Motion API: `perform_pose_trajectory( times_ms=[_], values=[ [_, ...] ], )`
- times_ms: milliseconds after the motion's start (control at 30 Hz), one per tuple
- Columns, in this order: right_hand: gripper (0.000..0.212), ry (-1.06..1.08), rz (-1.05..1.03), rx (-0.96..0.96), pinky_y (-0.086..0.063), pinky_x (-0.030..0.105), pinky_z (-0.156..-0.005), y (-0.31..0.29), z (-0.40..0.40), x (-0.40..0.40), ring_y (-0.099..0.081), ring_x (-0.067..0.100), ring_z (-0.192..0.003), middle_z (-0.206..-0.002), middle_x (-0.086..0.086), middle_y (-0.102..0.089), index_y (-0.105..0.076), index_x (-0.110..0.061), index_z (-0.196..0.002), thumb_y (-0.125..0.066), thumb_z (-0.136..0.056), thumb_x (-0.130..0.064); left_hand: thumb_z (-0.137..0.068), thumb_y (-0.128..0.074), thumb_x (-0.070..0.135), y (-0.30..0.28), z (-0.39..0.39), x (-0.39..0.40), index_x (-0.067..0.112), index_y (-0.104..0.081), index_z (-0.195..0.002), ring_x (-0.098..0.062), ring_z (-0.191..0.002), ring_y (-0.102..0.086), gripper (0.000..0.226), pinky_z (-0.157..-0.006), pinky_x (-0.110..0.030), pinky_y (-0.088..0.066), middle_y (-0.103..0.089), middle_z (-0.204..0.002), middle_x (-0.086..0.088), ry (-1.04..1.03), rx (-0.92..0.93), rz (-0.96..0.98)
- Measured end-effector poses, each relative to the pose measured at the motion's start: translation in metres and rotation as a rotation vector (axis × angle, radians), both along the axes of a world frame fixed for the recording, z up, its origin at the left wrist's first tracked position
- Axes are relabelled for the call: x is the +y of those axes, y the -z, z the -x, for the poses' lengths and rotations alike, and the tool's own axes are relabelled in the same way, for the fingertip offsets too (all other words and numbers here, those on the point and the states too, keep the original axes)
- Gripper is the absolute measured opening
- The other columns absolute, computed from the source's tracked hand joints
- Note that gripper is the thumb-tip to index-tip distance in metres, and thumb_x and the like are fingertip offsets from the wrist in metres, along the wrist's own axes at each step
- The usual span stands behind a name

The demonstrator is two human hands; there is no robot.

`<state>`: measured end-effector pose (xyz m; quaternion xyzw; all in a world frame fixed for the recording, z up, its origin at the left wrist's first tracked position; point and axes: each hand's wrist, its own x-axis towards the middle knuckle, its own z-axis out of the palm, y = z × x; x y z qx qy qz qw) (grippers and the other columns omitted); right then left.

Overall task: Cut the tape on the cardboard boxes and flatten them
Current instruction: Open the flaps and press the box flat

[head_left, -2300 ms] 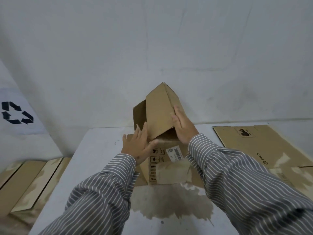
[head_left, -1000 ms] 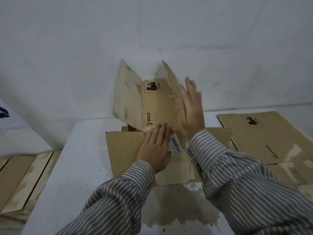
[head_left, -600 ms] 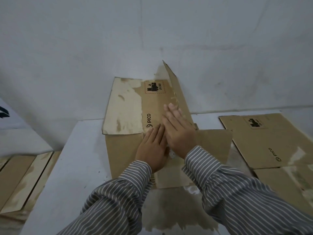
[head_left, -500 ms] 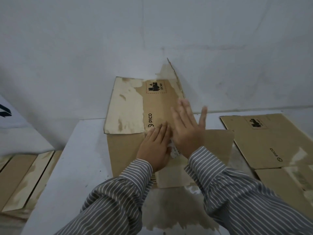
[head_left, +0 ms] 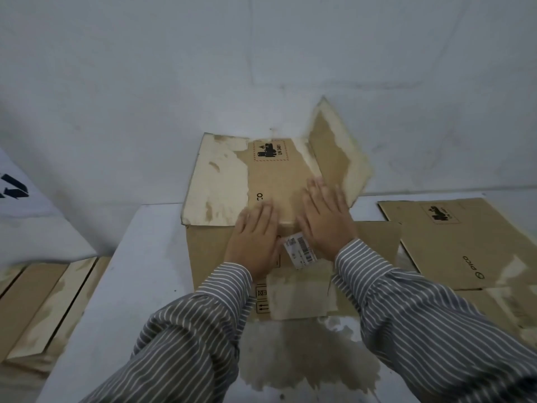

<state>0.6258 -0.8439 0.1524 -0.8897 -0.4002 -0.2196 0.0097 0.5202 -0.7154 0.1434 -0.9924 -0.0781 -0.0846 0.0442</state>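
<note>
— Several flattened cardboard sheets (head_left: 40, 303) lie stacked low at the far left, beside the white table (head_left: 139, 274). What comes next, moving right?

— The cardboard box (head_left: 276, 181), collapsed in the middle of the table, its far panels leaning up against the white wall (head_left: 261, 68). Its left flap (head_left: 218, 184) has a torn, pale surface; the right flap (head_left: 340, 158) stands tilted up.

— And the hands?

— The left hand (head_left: 254, 242) lies palm down on the box, fingers straight and close together, pointing away from the person. Just to its right sits a white barcode label (head_left: 300, 251), between the two hands. The right hand (head_left: 327, 219) also presses flat on the cardboard, fingers straight and slightly spread, tips at the base of the raised flap. Both sleeves are grey with white stripes.

— Further right?

— Another flattened box (head_left: 453, 242) lies on the table's right side, apart from the one being pressed, printed with a logo and a battery mark. On the near tabletop there is a brownish stain (head_left: 305, 359).
</note>
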Motion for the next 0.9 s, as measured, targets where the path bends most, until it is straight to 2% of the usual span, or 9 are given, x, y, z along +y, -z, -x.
perform_pose_trajectory(
  times_ms=[67,167,333,400,467,533,700,800,900],
  values=[
    [0.08,0.059,0.051,0.152,-0.013,0.052,-0.114,0.002,-0.006,-0.005,-0.024,0.031,-0.142,-0.152,0.014,-0.029,-0.036,-0.008,-0.143,0.0,-0.089,-0.054,-0.082,0.014,0.047,0.0,-0.005,0.005,0.002,-0.004,-0.151,-0.028,-0.147,-0.01,0.084,-0.117,-0.039,-0.003,-0.005,-0.158,-0.016,-0.065,0.018,-0.006],
    [0.09,0.112,0.077,0.262,-0.006,0.05,-0.115,0.005,-0.007,-0.003,-0.015,0.027,-0.144,-0.157,0.005,-0.018,-0.019,-0.018,-0.149,0.013,-0.076,-0.059,-0.094,0.005,0.047,0.001,-0.011,0.004,0.005,0.005,-0.151,-0.026,-0.147,0.0,0.071,-0.117,-0.038,0.004,0.003,-0.159,-0.014,-0.117,0.066,-0.015],
    [0.093,0.142,0.075,0.294,-0.004,0.05,-0.114,0.008,-0.006,0.003,-0.014,0.028,-0.144,-0.158,0.002,-0.016,-0.016,-0.021,-0.15,0.015,-0.073,-0.062,-0.073,0.022,0.049,0.006,-0.013,0.004,0.007,-0.003,-0.152,-0.027,-0.147,-0.007,0.092,-0.118,-0.039,-0.003,-0.005,-0.16,-0.012,-0.119,0.078,0.019],
    [0.096,0.149,0.101,0.301,-0.004,0.051,-0.114,0.009,-0.006,0.004,-0.014,0.029,-0.144,-0.158,0.003,-0.015,-0.015,-0.02,-0.15,0.016,-0.071,-0.065,-0.083,0.01,0.049,0.005,-0.014,0.006,0.004,-0.022,-0.149,-0.03,-0.143,-0.024,0.086,-0.115,-0.042,-0.018,-0.023,-0.155,-0.015,-0.109,0.048,0.058],
    [0.097,0.157,0.11,0.304,-0.004,0.054,-0.113,0.011,-0.004,0.008,-0.014,0.03,-0.144,-0.158,0.004,-0.015,-0.016,-0.019,-0.15,0.014,-0.071,-0.067,-0.092,-0.014,0.044,0.01,-0.016,0.008,0.002,-0.05,-0.135,-0.034,-0.127,-0.05,0.07,-0.102,-0.045,-0.04,-0.05,-0.139,-0.018,-0.088,-0.035,0.049],
    [0.094,0.165,0.098,0.319,-0.005,0.055,-0.113,0.012,-0.005,0.012,-0.015,0.031,-0.143,-0.157,0.005,-0.017,-0.018,-0.018,-0.149,0.009,-0.074,-0.068,-0.092,-0.027,0.04,0.015,-0.018,0.013,0.004,-0.062,-0.123,-0.034,-0.114,-0.06,0.059,-0.091,-0.045,-0.049,-0.061,-0.126,-0.017,-0.065,-0.066,0.009],
    [0.087,0.154,0.096,0.333,-0.004,0.053,-0.114,0.015,-0.006,0.01,-0.012,0.031,-0.144,-0.158,0.005,-0.014,-0.015,-0.017,-0.15,0.001,-0.082,-0.069,-0.093,-0.031,0.039,0.021,-0.019,0.015,0.009,-0.064,-0.122,-0.033,-0.113,-0.061,0.054,-0.091,-0.044,-0.049,-0.062,-0.126,-0.014,-0.018,-0.094,-0.015],
    [0.097,0.161,0.111,0.363,-0.004,0.052,-0.114,0.019,-0.008,0.011,-0.01,0.03,-0.145,-0.159,0.005,-0.011,-0.012,-0.017,-0.151,0.013,-0.071,-0.068,-0.093,-0.03,0.039,0.026,-0.023,0.02,0.011,-0.065,-0.122,-0.032,-0.113,-0.061,0.053,-0.091,-0.044,-0.049,-0.061,-0.127,-0.012,-0.016,-0.125,-0.026],
    [0.087,0.143,0.18,0.429,0.002,0.051,-0.114,0.046,-0.01,0.013,0.001,0.031,-0.145,-0.159,0.008,0.003,0.0,-0.015,-0.151,0.002,-0.083,-0.07,-0.099,-0.024,0.04,0.041,-0.022,0.021,0.013,-0.039,-0.144,-0.035,-0.136,-0.038,0.055,-0.106,-0.05,-0.035,-0.033,-0.151,-0.015,0.001,0.037,-0.028]
  ],
)
